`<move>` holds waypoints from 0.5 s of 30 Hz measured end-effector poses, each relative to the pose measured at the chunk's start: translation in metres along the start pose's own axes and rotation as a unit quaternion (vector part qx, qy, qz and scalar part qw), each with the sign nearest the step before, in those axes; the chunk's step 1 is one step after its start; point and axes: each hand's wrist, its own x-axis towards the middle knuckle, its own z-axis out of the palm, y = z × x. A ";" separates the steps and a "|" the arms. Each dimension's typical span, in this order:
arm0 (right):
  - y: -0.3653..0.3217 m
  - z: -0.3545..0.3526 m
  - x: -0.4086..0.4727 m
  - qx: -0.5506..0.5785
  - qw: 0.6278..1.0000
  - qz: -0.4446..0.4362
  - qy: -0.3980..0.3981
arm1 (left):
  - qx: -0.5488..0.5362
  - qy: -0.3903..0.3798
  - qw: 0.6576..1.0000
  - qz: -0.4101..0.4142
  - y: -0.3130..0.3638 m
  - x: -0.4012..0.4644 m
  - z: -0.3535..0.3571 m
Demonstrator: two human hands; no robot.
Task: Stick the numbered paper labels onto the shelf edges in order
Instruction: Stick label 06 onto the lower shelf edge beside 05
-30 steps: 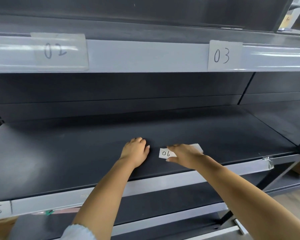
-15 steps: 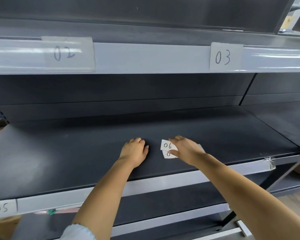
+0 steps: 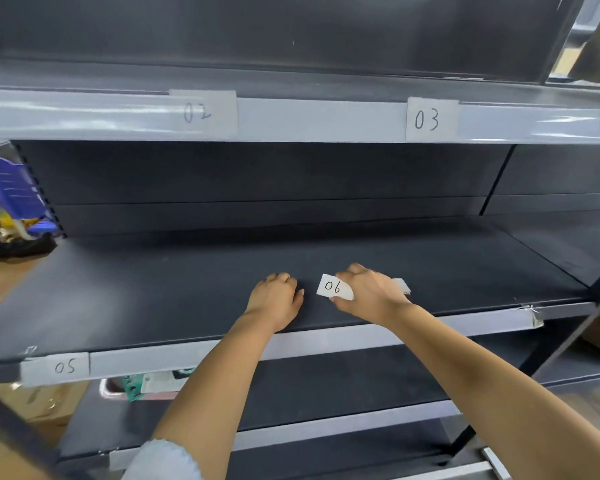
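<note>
Near the front edge of the middle shelf [image 3: 153, 299], my right hand [image 3: 371, 296] has its fingers [image 3: 343, 276] curled round the 06 label [image 3: 334, 287], pinching it just clear of the dark board. More white paper [image 3: 400, 285] pokes out from behind that hand, toward the right end of the shelf; I cannot tell how many slips lie there. My left hand [image 3: 278, 299] rests just beside it on the board, fingers loosely curled and holding nothing.

Below my wrists runs the grey front strip [image 3: 326, 339], bare along this stretch, with the 05 label [image 3: 54, 368] stuck near its left end. On the strip of the shelf above sit 02 [image 3: 203, 112] and 03 [image 3: 430, 119].

My worry is that a second slip could cling to the one I pinch and come up with it, spoiling the order. Light paper may also curl or slip in my grip, so 06 could land crooked, or too close to 05. Whether its back is sticky I cannot see; if not, it would drop off the strip
</note>
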 end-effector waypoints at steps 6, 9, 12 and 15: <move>-0.028 0.011 -0.041 0.018 1.000 -0.013 -0.016 | 0.002 -0.010 1.000 -0.020 0.001 -0.061 -0.006; -0.046 0.019 -0.059 0.055 0.998 -0.024 -0.021 | 0.011 -0.016 0.999 -0.029 -0.006 -0.097 -0.008; -0.069 0.026 -0.073 0.078 0.996 -0.039 -0.023 | 0.020 -0.024 0.998 -0.057 -0.018 -0.132 -0.007; -0.093 0.027 -0.082 0.112 0.992 -0.058 -0.029 | 0.034 -0.039 0.995 -0.083 -0.034 -0.163 -0.007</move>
